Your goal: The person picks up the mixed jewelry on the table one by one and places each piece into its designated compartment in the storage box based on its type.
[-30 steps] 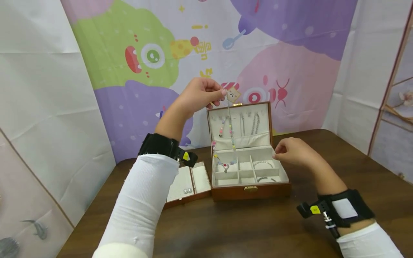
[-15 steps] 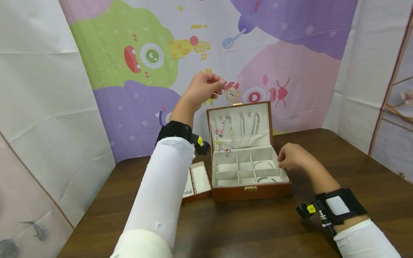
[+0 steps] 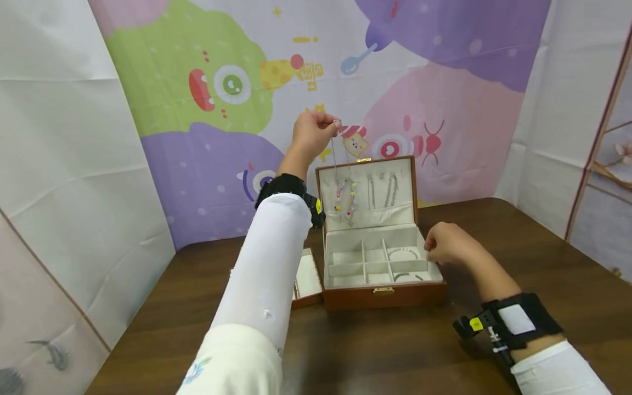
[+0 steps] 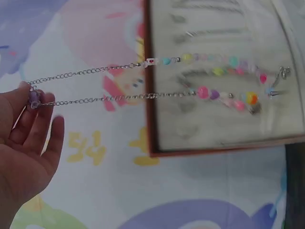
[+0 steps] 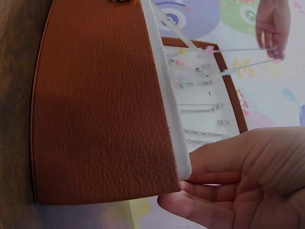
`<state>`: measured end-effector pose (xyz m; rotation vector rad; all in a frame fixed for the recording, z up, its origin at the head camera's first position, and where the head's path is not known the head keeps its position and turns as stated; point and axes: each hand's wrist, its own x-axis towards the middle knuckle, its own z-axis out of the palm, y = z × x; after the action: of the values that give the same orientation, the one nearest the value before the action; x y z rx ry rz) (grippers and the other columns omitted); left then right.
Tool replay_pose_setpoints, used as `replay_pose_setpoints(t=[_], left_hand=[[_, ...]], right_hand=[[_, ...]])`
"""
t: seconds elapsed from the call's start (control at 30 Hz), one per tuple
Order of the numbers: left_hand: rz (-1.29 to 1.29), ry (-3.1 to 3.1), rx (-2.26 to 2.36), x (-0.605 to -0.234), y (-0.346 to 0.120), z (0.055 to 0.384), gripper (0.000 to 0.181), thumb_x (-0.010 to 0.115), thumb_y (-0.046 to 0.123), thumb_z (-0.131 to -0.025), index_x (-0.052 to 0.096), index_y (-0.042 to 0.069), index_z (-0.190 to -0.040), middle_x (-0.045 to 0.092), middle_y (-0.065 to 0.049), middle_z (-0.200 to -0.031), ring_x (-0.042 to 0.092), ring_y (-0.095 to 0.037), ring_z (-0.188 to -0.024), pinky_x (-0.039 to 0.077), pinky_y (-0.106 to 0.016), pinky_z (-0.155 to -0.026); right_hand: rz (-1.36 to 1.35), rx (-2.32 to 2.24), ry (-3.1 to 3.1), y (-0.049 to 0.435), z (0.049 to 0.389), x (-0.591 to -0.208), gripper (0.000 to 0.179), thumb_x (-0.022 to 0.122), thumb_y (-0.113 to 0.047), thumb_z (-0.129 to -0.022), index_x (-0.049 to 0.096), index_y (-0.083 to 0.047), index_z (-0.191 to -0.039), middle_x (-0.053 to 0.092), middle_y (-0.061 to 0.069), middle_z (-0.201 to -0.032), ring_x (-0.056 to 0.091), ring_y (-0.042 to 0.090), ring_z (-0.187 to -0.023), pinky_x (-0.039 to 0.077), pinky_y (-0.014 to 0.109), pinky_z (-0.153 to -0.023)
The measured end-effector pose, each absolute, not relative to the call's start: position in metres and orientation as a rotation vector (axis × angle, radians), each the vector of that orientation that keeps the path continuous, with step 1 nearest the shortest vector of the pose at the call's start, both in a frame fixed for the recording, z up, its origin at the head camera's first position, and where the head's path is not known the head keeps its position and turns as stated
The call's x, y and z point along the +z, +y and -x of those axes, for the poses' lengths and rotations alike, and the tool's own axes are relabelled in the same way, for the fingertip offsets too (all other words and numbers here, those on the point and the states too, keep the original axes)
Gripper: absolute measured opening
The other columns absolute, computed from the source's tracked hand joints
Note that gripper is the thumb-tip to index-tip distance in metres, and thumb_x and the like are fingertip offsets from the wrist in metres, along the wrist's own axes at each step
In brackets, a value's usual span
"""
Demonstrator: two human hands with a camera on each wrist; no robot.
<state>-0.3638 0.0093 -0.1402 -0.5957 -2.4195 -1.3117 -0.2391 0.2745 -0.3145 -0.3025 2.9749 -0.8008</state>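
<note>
My left hand (image 3: 312,131) is raised above the jewelry box (image 3: 345,299) and pinches a beaded necklace (image 4: 203,93) by the clasp end of its silver chain. The pastel beads and a small charm hang down in front of the open lid (image 3: 406,189), overlapping another beaded piece on the lining. My right hand (image 3: 449,243) grips the right wall of the box; in the right wrist view its thumb (image 5: 214,155) lies on the lined inner side and the fingers outside. Silver chains (image 3: 391,189) hang on the lid's hooks.
Divided compartments fill the box; a bracelet (image 3: 402,251) and another silver piece (image 3: 407,274) lie in the right ones. A shallow lined tray (image 3: 310,274) sits to its left, partly hidden by my left sleeve. Behind the wooden table (image 3: 385,351) hangs a cartoon cloth (image 3: 316,33).
My left arm has reached farther forward, bringing the dangling beads up from over the compartments to the lid. The right hand has shifted slightly along the box's edge.
</note>
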Motion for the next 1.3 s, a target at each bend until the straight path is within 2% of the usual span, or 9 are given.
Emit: replay_pose_setpoints(t=[0.2, 0.6, 0.73, 0.83, 0.9, 0.97, 1.03, 1.17, 1.3], left_hand=[[0.572, -2.521, -0.836, -0.167, 0.008, 0.374, 0.022, 0.063, 0.024, -0.097, 0.075, 0.007, -0.105, 0.072, -0.006, -0.1, 0.063, -0.019, -0.094, 0.05, -0.03, -0.083], [0.573, -2.591, -0.491, -0.206, 0.003, 0.379, 0.019, 0.064, 0.021, -0.096, 0.078, 0.009, -0.1, 0.074, -0.004, -0.098, 0.065, -0.021, -0.097, 0.05, -0.032, -0.086], [0.547, -2.565, -0.378, -0.217, 0.001, 0.381, 0.023, 0.064, 0.019, -0.095, 0.077, 0.007, -0.081, 0.071, -0.003, -0.082, 0.063, -0.02, -0.083, 0.05, -0.032, -0.079], [0.505, -2.547, -0.347, -0.226, -0.001, 0.384, 0.035, 0.063, 0.018, -0.095, 0.06, 0.01, -0.061, 0.057, -0.002, -0.067, 0.051, -0.018, -0.069, 0.043, -0.031, -0.066], [0.463, -2.544, -0.341, -0.23, -0.002, 0.386, 0.042, 0.062, 0.018, -0.095, 0.048, 0.012, -0.056, 0.051, -0.002, -0.065, 0.046, -0.018, -0.067, 0.038, -0.031, -0.062], [0.416, -2.55, -0.33, -0.233, -0.002, 0.388, 0.044, 0.063, 0.02, -0.095, 0.043, 0.014, -0.057, 0.052, -0.001, -0.067, 0.048, -0.018, -0.068, 0.038, -0.031, -0.061], [0.379, -2.559, -0.317, -0.234, -0.002, 0.39, 0.041, 0.063, 0.021, -0.095, 0.048, 0.012, -0.058, 0.057, -0.003, -0.07, 0.054, -0.02, -0.072, 0.042, -0.032, -0.061], [0.362, -2.536, -0.268, -0.237, 0.001, 0.39, 0.021, 0.067, 0.022, -0.092, 0.07, 0.011, -0.075, 0.069, -0.005, -0.085, 0.065, -0.024, -0.083, 0.053, -0.038, -0.069], [0.383, -2.461, -0.254, -0.242, 0.003, 0.388, 0.013, 0.074, 0.018, -0.087, 0.071, 0.005, -0.089, 0.068, -0.011, -0.091, 0.064, -0.03, -0.089, 0.054, -0.042, -0.074]], right_hand=[[0.3, -0.793, 2.976, 0.272, 0.239, -0.312, 0.014, 0.074, -0.005, -0.079, 0.069, 0.005, -0.086, 0.064, 0.007, -0.075, 0.06, 0.016, -0.059, 0.053, 0.03, -0.055], [0.31, -0.747, 3.006, 0.269, 0.239, -0.312, 0.015, 0.076, -0.011, -0.079, 0.069, 0.002, -0.082, 0.065, 0.007, -0.077, 0.059, 0.017, -0.061, 0.052, 0.032, -0.057], [0.311, -0.719, 3.019, 0.268, 0.239, -0.312, 0.014, 0.076, -0.012, -0.079, 0.068, -0.001, -0.077, 0.063, 0.005, -0.074, 0.057, 0.016, -0.059, 0.049, 0.032, -0.057], [0.319, -0.695, 3.028, 0.268, 0.239, -0.313, 0.014, 0.076, -0.013, -0.08, 0.067, -0.003, -0.075, 0.061, 0.003, -0.072, 0.056, 0.015, -0.059, 0.048, 0.031, -0.057], [0.322, -0.68, 3.033, 0.267, 0.24, -0.313, 0.015, 0.076, -0.014, -0.08, 0.066, -0.004, -0.073, 0.06, 0.003, -0.07, 0.055, 0.016, -0.06, 0.047, 0.032, -0.057], [0.323, -0.675, 3.039, 0.267, 0.24, -0.313, 0.016, 0.076, -0.014, -0.08, 0.066, -0.005, -0.072, 0.059, 0.002, -0.07, 0.054, 0.016, -0.06, 0.046, 0.032, -0.058], [0.325, -0.672, 3.044, 0.267, 0.24, -0.314, 0.016, 0.076, -0.014, -0.08, 0.065, -0.005, -0.072, 0.058, 0.002, -0.069, 0.053, 0.016, -0.06, 0.045, 0.031, -0.058], [0.333, -0.676, 3.05, 0.268, 0.238, -0.315, 0.025, 0.076, -0.013, -0.079, 0.058, -0.009, -0.063, 0.047, -0.002, -0.061, 0.044, 0.013, -0.055, 0.037, 0.028, -0.053], [0.338, -0.696, 3.046, 0.268, 0.237, -0.316, 0.036, 0.075, -0.012, -0.08, 0.048, -0.013, -0.057, 0.033, -0.005, -0.056, 0.033, 0.012, -0.052, 0.028, 0.027, -0.05]])
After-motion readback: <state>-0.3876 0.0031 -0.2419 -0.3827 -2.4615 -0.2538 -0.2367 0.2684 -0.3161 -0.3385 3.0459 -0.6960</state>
